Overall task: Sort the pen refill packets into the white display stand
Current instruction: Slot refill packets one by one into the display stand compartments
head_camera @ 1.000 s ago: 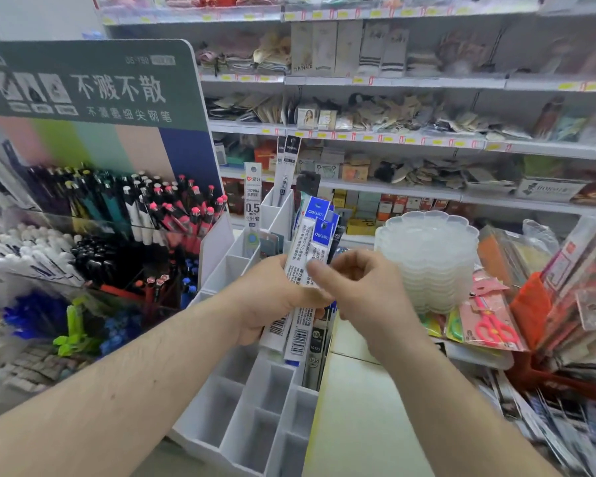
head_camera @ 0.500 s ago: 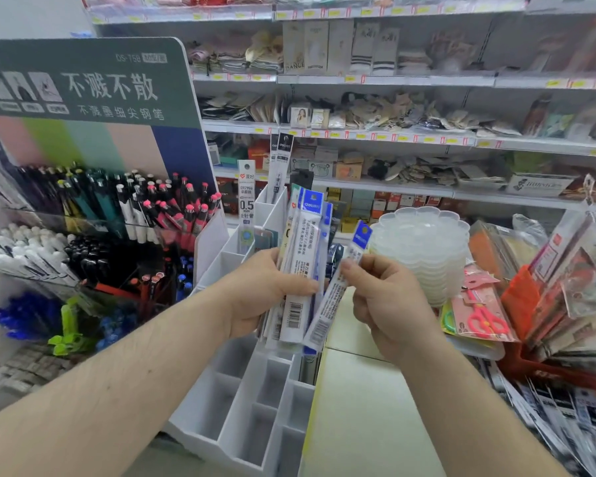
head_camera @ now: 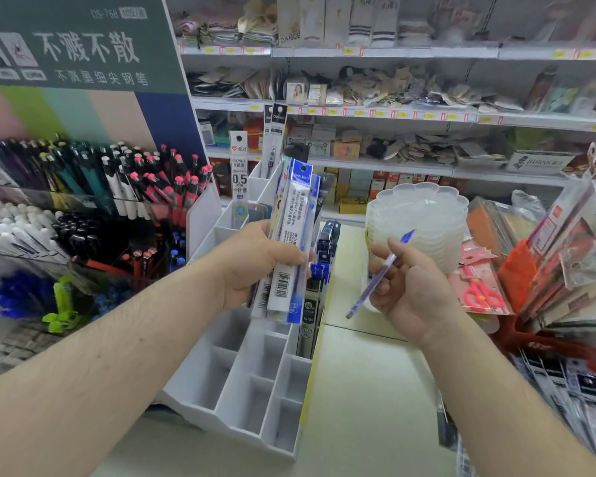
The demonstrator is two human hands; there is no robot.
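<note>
My left hand (head_camera: 255, 263) grips a bundle of long refill packets (head_camera: 291, 242), white with blue tops and barcodes, held upright above the white display stand (head_camera: 252, 383). My right hand (head_camera: 410, 287) holds one thin blue refill packet (head_camera: 379, 275) edge-on, tilted, to the right of the bundle and apart from it. The stand has several open compartments; a few at the back hold upright packets (head_camera: 239, 177), and dark packets (head_camera: 312, 304) sit along its right side.
A pen display with a green sign (head_camera: 83, 39) and racks of pens (head_camera: 117, 187) stands on the left. A stack of clear scalloped trays (head_camera: 417, 218) sits behind my right hand. Packaged goods and pink scissors (head_camera: 479, 294) crowd the right. More refill packets (head_camera: 572, 401) lie at lower right. Store shelves fill the background.
My right hand has pulled one packet out of the bundle and carried it to the right, turning it edge-on. The left hand keeps the bundle in about the same place.
</note>
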